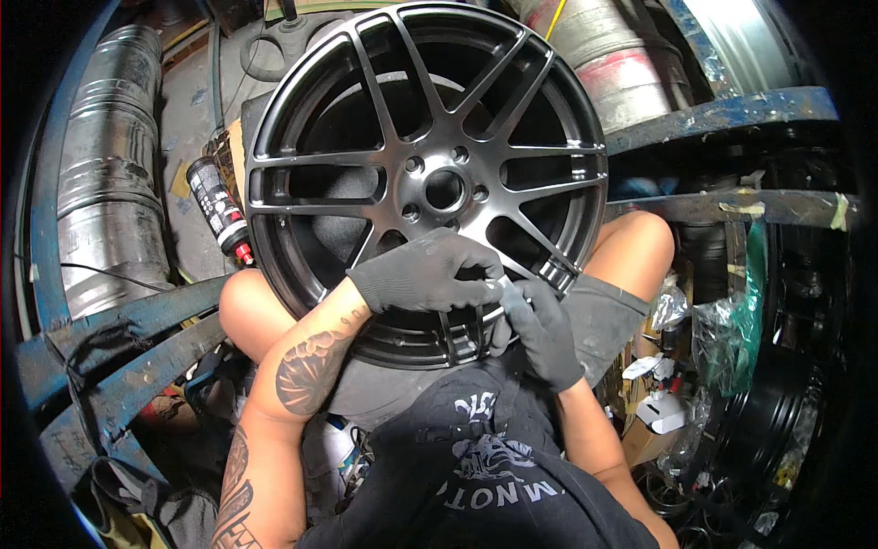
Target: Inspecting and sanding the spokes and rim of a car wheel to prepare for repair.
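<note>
A dark grey alloy wheel rim [448, 146] with split spokes lies face up over my lap. My left hand [425, 273], in a dark grey knitted glove, is over the lower spokes with its fingers pinched together. Close against it, my right hand [541, 331], gloved alike, is closed at the rim's lower right. Between the fingertips of both hands is a small pale, thin piece [508, 295], whose kind I cannot make out. The gloves hide the spokes beneath them.
A black bottle with a red cap [240, 252] lies left of the rim. Metal cylinders [110, 156] stand at the far left, with another [622, 64] at upper right. Blue steel beams [722, 119] flank me. Clear plastic wrap [718, 343] hangs at right, near a white box [662, 412].
</note>
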Action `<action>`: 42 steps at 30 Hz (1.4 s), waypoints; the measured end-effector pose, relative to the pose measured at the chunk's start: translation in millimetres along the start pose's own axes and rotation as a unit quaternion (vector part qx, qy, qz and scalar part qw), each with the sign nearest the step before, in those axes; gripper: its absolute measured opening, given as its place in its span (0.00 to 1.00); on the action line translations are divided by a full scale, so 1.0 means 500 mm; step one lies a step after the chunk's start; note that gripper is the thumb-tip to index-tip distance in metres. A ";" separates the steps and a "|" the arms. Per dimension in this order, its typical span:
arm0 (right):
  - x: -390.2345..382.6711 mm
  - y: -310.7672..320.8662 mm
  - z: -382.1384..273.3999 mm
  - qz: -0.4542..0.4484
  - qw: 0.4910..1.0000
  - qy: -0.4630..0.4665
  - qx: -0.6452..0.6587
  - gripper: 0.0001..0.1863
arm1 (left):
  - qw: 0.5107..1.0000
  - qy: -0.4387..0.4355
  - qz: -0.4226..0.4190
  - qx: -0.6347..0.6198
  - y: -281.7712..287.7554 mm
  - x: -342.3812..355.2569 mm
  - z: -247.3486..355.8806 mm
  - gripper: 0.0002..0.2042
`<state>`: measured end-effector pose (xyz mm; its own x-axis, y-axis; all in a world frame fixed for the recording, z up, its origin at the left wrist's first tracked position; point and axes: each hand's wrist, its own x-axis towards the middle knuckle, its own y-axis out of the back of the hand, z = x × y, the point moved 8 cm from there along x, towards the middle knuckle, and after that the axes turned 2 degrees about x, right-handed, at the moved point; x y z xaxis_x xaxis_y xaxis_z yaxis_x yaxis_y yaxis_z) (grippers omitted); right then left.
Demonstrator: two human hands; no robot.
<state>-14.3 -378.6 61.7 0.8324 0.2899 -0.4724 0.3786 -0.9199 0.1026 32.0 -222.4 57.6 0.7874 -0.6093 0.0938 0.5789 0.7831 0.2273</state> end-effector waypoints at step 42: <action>0.042 0.077 -0.053 0.127 0.981 0.149 -0.009 0.12 | 0.955 -0.187 0.174 0.149 -0.009 0.007 0.088 0.31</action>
<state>28.6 -400.9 78.8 0.9811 0.1185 -0.1531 0.1481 -0.9686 0.1996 22.7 -233.5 99.6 0.7583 -0.3640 0.5408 0.1655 0.9099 0.3803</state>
